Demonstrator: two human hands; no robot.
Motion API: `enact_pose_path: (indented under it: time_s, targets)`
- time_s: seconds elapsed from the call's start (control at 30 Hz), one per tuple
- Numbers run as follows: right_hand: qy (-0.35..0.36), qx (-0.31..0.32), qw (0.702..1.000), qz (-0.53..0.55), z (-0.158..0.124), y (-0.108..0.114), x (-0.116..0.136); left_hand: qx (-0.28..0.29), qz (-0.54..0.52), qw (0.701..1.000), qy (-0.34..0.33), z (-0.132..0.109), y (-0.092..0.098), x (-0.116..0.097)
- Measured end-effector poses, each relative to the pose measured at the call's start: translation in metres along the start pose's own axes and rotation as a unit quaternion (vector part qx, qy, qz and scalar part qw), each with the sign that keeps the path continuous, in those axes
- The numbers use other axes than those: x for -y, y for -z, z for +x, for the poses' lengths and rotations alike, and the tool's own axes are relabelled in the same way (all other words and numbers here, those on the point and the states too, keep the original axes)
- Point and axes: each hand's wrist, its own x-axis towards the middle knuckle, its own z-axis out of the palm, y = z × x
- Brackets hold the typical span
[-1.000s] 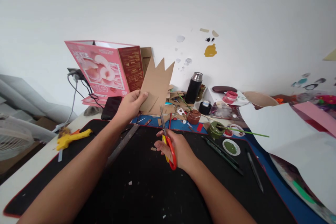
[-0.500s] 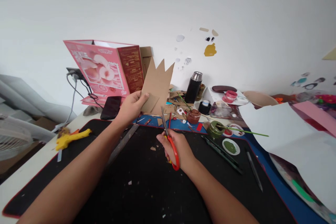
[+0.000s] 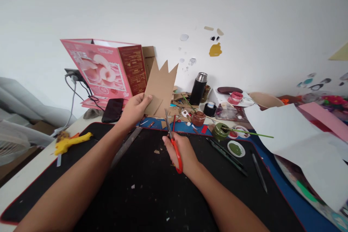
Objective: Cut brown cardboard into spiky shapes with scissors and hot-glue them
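Observation:
My left hand (image 3: 135, 110) is closed on the lower left side of a brown cardboard piece (image 3: 161, 81) with a zigzag top edge. A smaller cardboard square (image 3: 153, 105) lies against its lower part, beneath my thumb. My right hand (image 3: 182, 151) grips red-handled scissors (image 3: 177, 154), their blades pointing up and away from me. The blade tips are near the cardboard's lower right corner; whether they touch it I cannot tell. Under both hands lies a black mat (image 3: 136, 203) with small scraps on it.
A pink box (image 3: 103, 69) and a phone (image 3: 112, 110) are at the left, near a yellow glue gun (image 3: 73, 142). Behind my right hand stand a thermos (image 3: 198, 88) and paint jars (image 3: 220, 132). White paper (image 3: 293, 130) covers the right side. A metal ruler (image 3: 126, 145) lies beneath my left forearm.
The whole view has shifted slightly, so things appear a little further left. Both hands keep their holds on the cardboard and the scissors, with little visible movement.

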Motion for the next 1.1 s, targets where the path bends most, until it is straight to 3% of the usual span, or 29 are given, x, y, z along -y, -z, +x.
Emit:
enact_pose_path:
  time_s: [0.27,0.5,0.73,1.1]
  targets:
    - [0.003,-0.009,1.0,0.002,0.0,-0.002,-0.003,0.002,-0.005,1.0,-0.003,0.0,0.0,-0.002]
    - [-0.042,0.057,0.994,0.085,0.001,0.002,-0.003,-0.004,0.003,1.0,0.014,-0.001,-0.001,-0.005]
    - [-0.015,0.082,0.984,0.16,0.002,0.001,-0.008,-0.005,0.009,1.0,0.015,-0.002,0.002,-0.009]
    - [-0.014,0.092,0.986,0.141,0.001,0.005,-0.007,0.036,0.053,0.998,-0.022,-0.004,0.001,-0.004]
